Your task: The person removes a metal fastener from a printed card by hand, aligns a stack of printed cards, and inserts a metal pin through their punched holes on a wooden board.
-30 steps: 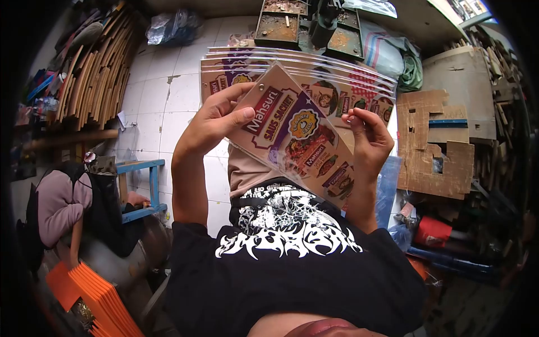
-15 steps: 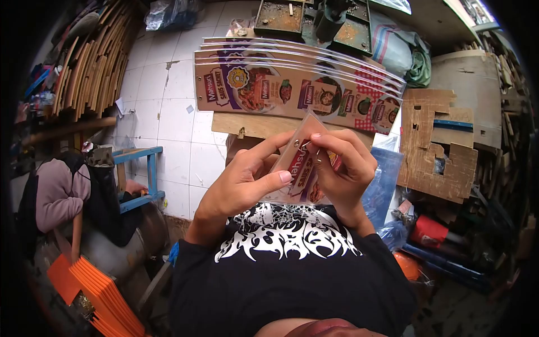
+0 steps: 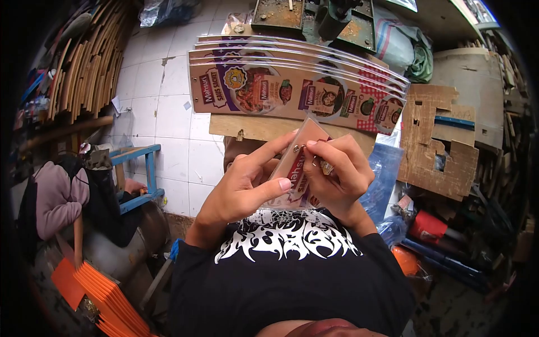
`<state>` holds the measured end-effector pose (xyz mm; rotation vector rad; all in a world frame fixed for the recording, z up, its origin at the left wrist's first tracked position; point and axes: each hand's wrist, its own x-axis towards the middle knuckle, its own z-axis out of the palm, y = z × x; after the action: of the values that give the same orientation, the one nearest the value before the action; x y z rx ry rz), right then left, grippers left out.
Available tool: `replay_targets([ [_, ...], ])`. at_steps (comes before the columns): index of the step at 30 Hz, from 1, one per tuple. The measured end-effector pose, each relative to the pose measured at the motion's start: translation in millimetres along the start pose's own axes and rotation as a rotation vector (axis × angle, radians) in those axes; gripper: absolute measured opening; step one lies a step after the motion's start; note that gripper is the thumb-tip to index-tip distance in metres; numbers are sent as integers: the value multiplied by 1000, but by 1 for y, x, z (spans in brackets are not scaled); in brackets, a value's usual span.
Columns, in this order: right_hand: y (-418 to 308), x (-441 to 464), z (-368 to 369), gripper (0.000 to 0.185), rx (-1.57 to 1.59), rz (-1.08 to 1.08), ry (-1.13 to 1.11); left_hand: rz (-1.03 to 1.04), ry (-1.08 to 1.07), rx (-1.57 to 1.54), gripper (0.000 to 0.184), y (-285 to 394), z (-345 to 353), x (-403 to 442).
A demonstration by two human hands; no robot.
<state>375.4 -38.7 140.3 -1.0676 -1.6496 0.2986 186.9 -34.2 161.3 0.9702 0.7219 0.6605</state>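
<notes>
A clear-covered printed sign (image 3: 309, 135) with red "Mahsun" lettering is held upright before my chest, a metal eyelet (image 3: 296, 149) in its corner. My left hand (image 3: 238, 188) grips the sign's left edge, thumb on the printed face and fingers behind. Close by the eyelet, my right hand (image 3: 343, 174) is closed in a pinch with thumb and index finger. A small thin metal piece shows at those fingertips, but its exact kind is too small to make out. Beyond my hands, several similar long signs (image 3: 292, 98) lie overlapped on a wooden bench (image 3: 264, 129).
A dark machine with metal trays (image 3: 278, 16) stands behind the signs. On the left, a person (image 3: 59, 196) sits beside a blue frame (image 3: 149, 168) with several orange panels (image 3: 106, 292). Cut brown boards (image 3: 432, 151) and blue plastic sheet (image 3: 382, 174) are at right.
My right fingers have shifted slightly left and down, nearer the eyelet. The held sign has tilted a little. My left hand keeps nearly the same grip.
</notes>
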Motion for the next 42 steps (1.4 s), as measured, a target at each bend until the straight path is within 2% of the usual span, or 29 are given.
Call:
replay_targets([
  [10,-5,-3,2,37,-36,-96,-106,54,19,75,68,-8,-5,-4],
  [17,-11,2,-6,36,-116,-44,-261,69,80,171,68,-22,-1,-6],
  [22,-6,10,-9,34,-129,-50,-337,65,99,58,67,-26,3,-4],
  [28,3,-1,-5,28,29,116,-225,11,104,-77,62,-20,-1,-5],
  [38,0,-1,2,32,12,21,-162,-68,90,-92,50,-11,-2,-7],
  [42,2,-2,4,33,-20,-21,-155,13,146,-118,57,-18,2,-8],
])
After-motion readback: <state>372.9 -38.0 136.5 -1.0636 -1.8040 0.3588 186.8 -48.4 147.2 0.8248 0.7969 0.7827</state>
